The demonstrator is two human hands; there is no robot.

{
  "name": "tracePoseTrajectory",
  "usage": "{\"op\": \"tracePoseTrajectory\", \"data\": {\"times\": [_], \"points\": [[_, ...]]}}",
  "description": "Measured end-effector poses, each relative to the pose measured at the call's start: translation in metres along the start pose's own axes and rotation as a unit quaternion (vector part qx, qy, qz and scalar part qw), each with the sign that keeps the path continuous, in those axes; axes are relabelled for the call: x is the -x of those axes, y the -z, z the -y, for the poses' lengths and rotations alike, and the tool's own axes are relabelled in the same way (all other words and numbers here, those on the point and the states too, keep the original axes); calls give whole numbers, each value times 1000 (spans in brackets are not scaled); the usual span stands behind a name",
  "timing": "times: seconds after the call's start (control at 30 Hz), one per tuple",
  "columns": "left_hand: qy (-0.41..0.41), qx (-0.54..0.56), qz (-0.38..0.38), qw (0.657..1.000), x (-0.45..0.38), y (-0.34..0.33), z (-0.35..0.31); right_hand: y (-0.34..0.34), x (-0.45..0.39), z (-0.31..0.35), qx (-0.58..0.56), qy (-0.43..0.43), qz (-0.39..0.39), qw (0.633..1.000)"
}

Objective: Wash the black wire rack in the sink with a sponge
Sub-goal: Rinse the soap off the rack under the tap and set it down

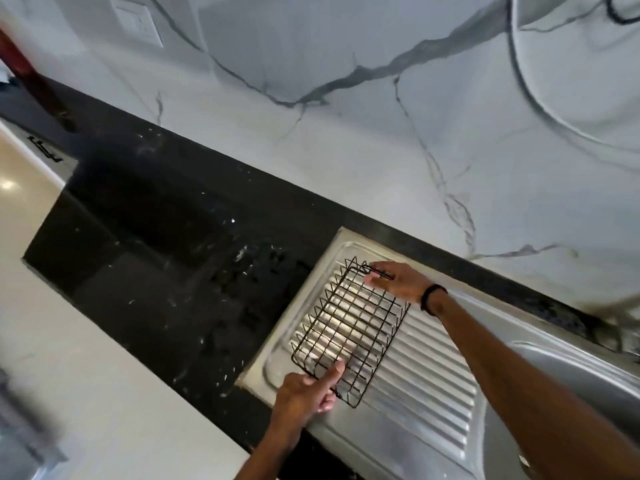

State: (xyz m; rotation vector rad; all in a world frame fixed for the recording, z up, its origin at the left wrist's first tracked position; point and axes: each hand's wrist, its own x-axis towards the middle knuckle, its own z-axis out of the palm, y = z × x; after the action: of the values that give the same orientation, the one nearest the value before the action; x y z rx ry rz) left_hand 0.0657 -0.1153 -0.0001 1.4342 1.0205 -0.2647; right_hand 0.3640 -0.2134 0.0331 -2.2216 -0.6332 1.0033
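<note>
The black wire rack (349,329) lies over the ribbed steel drainboard (426,386) to the left of the sink bowl (571,379). My left hand (308,393) grips the rack's near edge, thumb on top of the wires. At the rack's far corner, my right hand (398,282) holds the rim; a black band sits on that wrist. No sponge is in view.
A black speckled countertop (166,244) runs to the left of the drainboard. Behind it rises a white marble-look wall (381,133) with a light switch (136,20). Pale floor (86,375) shows at lower left. A dark cable (519,71) hangs at the upper right.
</note>
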Motion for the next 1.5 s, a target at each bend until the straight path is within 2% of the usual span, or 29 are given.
{"op": "tracePoseTrajectory", "data": {"times": [0.2,0.37,0.57,0.67,0.7,0.8,0.9,1.03,1.1,1.3,1.43,1.5], "points": [[50,-29,-35,998,-15,12,-8,-6,-34,21,2,16,49,999],[62,-25,-33,997,-20,15,-6,-21,-48,15,-13,6,45,999],[42,-45,-19,998,-26,23,-14,-27,-53,8,-9,-3,9,1000],[37,-78,-27,996,-22,31,-17,-35,-50,9,1,-14,-46,999],[16,-121,-34,992,-21,33,-17,-39,-45,11,-4,-18,-74,997],[-94,-285,-51,952,-17,40,-22,-51,-30,14,-43,-25,-161,986],[-195,-311,-45,929,-9,49,-40,-54,-7,13,-108,-40,-230,966],[-324,-426,-48,844,-8,53,-64,-47,25,-1,-108,-69,-278,952],[-366,-457,-23,810,-5,47,-76,-43,43,-12,-94,-87,-283,950],[-408,-479,75,774,7,9,-97,-30,114,-49,-86,-137,-313,936],[-429,-511,85,740,25,-21,-111,-15,174,-65,-76,-142,-346,924],[-429,-506,84,744,33,-30,-116,-9,202,-69,-74,-139,-363,918]]}}
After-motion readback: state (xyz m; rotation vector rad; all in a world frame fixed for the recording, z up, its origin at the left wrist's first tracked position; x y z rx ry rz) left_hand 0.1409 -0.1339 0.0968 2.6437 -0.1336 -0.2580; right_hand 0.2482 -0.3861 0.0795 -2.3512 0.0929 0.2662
